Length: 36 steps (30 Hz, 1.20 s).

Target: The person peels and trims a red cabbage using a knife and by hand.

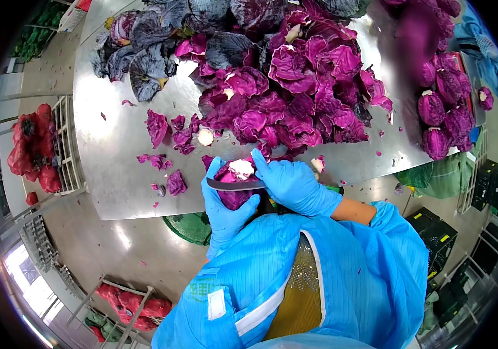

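My left hand (225, 212), in a blue glove, is wrapped round a red cabbage (234, 198) at the near edge of the metal table. White cut core (241, 169) shows on the cabbage's upper side. A knife (234, 185) lies across the cabbage, its dark curved blade pointing left. Its handle is mostly hidden in my gloved right hand (297, 187), which is closed round it, with the thumb side near the cabbage. Just beyond both hands spreads a heap of loose purple leaves (295, 110), and a round pale core piece (206, 137) lies at its left.
Dark-leaved cabbages (156, 35) are piled at the table's far left. Peeled cabbages (449, 110) are stacked at the right, where a blurred purple shape hangs above. Red net sacks (33, 148) stand on a rack at left. Black crates (432, 235) stand at right.
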Available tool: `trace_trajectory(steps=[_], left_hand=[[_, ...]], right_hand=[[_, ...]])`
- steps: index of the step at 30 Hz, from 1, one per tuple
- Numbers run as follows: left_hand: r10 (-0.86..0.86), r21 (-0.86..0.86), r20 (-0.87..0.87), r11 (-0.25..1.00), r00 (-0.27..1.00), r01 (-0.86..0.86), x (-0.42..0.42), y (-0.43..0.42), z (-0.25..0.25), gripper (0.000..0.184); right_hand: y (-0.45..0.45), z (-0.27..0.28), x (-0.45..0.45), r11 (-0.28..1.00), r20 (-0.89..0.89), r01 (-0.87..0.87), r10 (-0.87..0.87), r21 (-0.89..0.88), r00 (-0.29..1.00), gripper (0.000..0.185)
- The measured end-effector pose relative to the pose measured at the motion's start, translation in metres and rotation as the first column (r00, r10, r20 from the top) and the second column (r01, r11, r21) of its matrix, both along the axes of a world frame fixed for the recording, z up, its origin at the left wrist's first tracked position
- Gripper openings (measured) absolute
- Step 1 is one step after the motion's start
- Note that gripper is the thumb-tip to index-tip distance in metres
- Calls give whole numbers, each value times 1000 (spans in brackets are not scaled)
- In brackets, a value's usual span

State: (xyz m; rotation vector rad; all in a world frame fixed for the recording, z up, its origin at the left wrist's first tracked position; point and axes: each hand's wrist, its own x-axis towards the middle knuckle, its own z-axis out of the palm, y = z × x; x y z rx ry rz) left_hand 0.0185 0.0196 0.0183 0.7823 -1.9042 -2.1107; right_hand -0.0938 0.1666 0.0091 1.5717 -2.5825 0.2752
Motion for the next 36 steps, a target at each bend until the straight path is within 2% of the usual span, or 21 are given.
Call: trace_trajectory(steps=[2, 4, 8, 11, 15, 18, 19, 21, 22, 23, 25, 26, 27, 28, 29, 30, 31, 32, 33, 35, 36], left_hand=[[15, -17, -1, 1000, 1000, -15, -2, 2, 3, 102], [-17, -88, -10, 996, 1000, 16, -5, 0, 6, 101], [-9, -56, 10, 998, 1000, 9, -1, 2, 7, 103], [-52, -66, -30, 997, 998, 50, 0, 2, 14, 103], [-90, -89, -96, 993, 991, 81, 3, -3, 17, 103], [-53, -5, -112, 999, 992, 53, 5, -2, 28, 101], [-104, -87, -87, 991, 991, 97, 11, -3, 28, 102], [-60, 7, -92, 998, 994, 61, 12, -1, 34, 104], [-45, 36, -114, 998, 992, 49, 12, -2, 32, 105], [-33, 62, -141, 997, 989, 42, 10, -4, 27, 107], [28, 127, -201, 992, 979, -2, 4, -7, 25, 110], [78, 166, -234, 985, 969, -40, -1, -5, 26, 112], [125, 205, -268, 976, 955, -71, -6, -4, 27, 114], [133, 254, -288, 965, 948, -59, -12, -3, 33, 119], [117, 265, -294, 964, 949, -37, -17, -2, 34, 121], [96, 279, -298, 960, 950, -10, -22, -1, 34, 123], [77, 296, -301, 955, 951, 17, -26, 1, 35, 124], [-5, 65, -294, 998, 956, 26, -30, -1, 34, 120], [7, 86, -300, 996, 954, 20, -32, -3, 38, 117], [40, 125, -312, 992, 949, 0, -37, -8, 48, 109], [-2, 50, -288, 999, 958, 17, -36, -14, 50, 102]], right_hand=[[-1, 5, -2, 998, -83, 26, -20, 62, 996, 46], [0, 2, -1, 999, -56, 17, -14, 48, 998, 45], [-2, 0, -3, 999, -25, 42, -42, 7, 999, 52], [-1, -8, -8, 1000, -197, 28, -26, 10, 980, 52], [-3, -4, -30, 997, -243, -31, 12, -75, 970, 53], [-7, -24, -64, 987, -292, 156, -163, -46, 943, 55], [-9, -30, -76, 975, -306, 217, -219, -41, 926, 56], [-5, -30, -99, 962, -269, 265, -275, -71, 923, 60], [-10, -18, -105, 956, -140, 269, -284, -120, 949, 69], [-20, 16, -104, 937, 44, 349, -349, 4, 936, 81], [-17, 37, -100, 926, 118, 214, -186, -310, 976, 96], [-13, 40, -92, 913, 432, 217, -50, -345, 901, 102], [-8, 43, -81, 898, 686, 230, 103, -375, 720, 108], [-6, 50, -74, 902, 951, 306, 269, -303, 150, 118], [-7, 35, -62, 862, 875, 337, 451, -378, -173, 126], [-11, 27, -53, 887, 857, 234, 451, -398, -248, 130], [-18, 25, -36, 868, 798, 259, 493, -424, -346, 132], [-23, 26, -31, 842, 759, 354, 527, -406, -383, 131], [-28, 27, -27, 808, 714, 447, 566, -384, -412, 131], [-29, 29, -27, 779, 842, 405, 538, -479, -41, 130], [-28, 29, -29, 792, 861, 342, 487, -507, 148, 130]])
